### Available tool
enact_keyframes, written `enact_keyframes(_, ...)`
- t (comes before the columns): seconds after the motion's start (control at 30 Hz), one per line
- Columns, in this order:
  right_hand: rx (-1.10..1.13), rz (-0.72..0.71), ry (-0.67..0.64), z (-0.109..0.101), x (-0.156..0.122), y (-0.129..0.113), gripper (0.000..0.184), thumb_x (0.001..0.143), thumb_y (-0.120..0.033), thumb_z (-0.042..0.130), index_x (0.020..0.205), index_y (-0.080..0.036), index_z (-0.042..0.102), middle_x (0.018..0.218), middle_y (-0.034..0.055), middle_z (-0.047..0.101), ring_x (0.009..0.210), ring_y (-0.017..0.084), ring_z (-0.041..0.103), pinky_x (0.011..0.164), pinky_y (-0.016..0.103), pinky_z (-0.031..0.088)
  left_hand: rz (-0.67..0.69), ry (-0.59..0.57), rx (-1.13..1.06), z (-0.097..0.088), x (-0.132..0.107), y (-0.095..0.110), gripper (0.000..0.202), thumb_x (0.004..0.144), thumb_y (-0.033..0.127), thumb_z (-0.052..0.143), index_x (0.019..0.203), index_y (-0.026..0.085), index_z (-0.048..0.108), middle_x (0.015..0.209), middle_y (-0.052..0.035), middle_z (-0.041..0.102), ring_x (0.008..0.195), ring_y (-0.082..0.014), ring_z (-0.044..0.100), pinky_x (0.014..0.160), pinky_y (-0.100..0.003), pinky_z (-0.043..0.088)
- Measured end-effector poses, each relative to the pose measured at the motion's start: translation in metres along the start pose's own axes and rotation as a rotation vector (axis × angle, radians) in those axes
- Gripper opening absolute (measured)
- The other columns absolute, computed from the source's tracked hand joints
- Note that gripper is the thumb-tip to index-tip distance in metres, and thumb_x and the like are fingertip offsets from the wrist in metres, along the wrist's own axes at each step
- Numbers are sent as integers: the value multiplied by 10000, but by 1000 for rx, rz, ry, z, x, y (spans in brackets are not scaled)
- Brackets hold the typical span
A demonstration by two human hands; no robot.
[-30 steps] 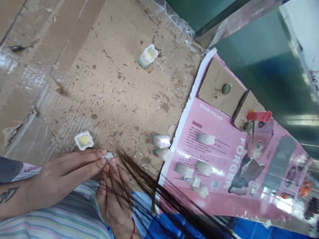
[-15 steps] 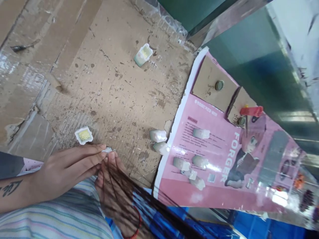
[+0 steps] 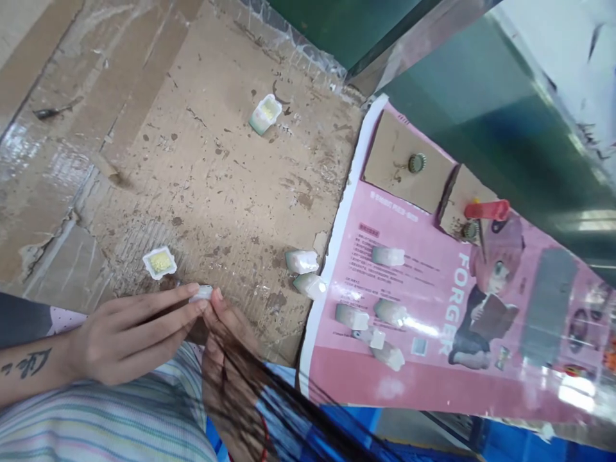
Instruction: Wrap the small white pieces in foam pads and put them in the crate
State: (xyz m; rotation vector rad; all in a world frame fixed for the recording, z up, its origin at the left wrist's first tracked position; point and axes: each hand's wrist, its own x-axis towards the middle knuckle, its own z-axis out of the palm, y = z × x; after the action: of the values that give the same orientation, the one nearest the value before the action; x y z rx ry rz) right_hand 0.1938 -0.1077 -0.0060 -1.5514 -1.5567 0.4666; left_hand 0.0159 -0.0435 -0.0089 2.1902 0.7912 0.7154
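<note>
pinch grip: fingers of left hand and right hand both pinch small white piece, just over cardboard sheet, near yellow-filled tray. advise firm hold on opposite edges.

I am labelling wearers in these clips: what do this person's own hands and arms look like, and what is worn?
Both hands are bare, no gloves. The left hand leads to an uncovered forearm with a dark tattoo of script-like strokes. The right hand shows a thin red band at the wrist, partly veiled by dark hair strands.
</note>
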Motion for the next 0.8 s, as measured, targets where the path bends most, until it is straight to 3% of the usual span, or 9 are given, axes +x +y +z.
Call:
enact_keyframes(0.1,113,135,-32,-6,4,-1,415,1063,-201,502,1440,-271,660,1303,76,782,1201,231,761,999,362,661,164,-8,102,-4,5,-8,260,1072,58,490,1140,200,698,1435,-24,710,1498,-194,519,1245,-323,486)
enact_keyframes(0.23,423,476,125,-9,14,-4,309,998,-218,689,1279,-317,770,1246,53,806,1117,215,793,925,307,682,277,-87,213,-10,6,-19,272,999,4,536,1138,161,710,1472,-59,683,1565,-219,418,1311,-320,395)
enact_keyframes(0.3,505,593,140,-9,19,-5,273,949,-246,761,1214,-299,803,1214,62,813,1071,217,803,887,298,691,310,-128,246,-13,5,-22,272,966,26,602,1155,187,713,1503,-48,660,1563,-237,419,1287,-336,440)
enact_keyframes(0.37,526,647,64,-9,21,-6,297,910,-252,795,1204,-289,808,1207,68,810,1077,226,797,911,321,689,325,-145,253,-14,5,-22,254,961,75,655,1165,216,710,1516,-42,648,1545,-259,449,1242,-370,506)
enact_keyframes(0.47,547,696,-6,-10,22,-6,313,888,-246,796,1197,-293,810,1217,75,804,1115,241,783,935,336,684,278,-143,238,-14,6,-19,284,986,49,598,1188,219,703,1496,-34,665,1550,-232,439,1245,-355,502)
enact_keyframes(0.6,590,736,11,-11,22,-5,250,900,-294,783,1145,-281,831,1214,81,807,1085,237,794,903,324,692,220,-118,160,-11,4,-12,317,990,13,559,1218,179,705,1481,-54,675,1548,-214,443,1280,-324,452)
enact_keyframes(0.8,679,802,-58,-14,23,-2,245,876,-268,811,1114,-314,846,1218,72,802,1121,262,788,939,357,686,71,-123,125,-7,-3,-7,373,1000,62,554,1238,292,726,1429,27,712,1438,-229,588,1189,-337,549)
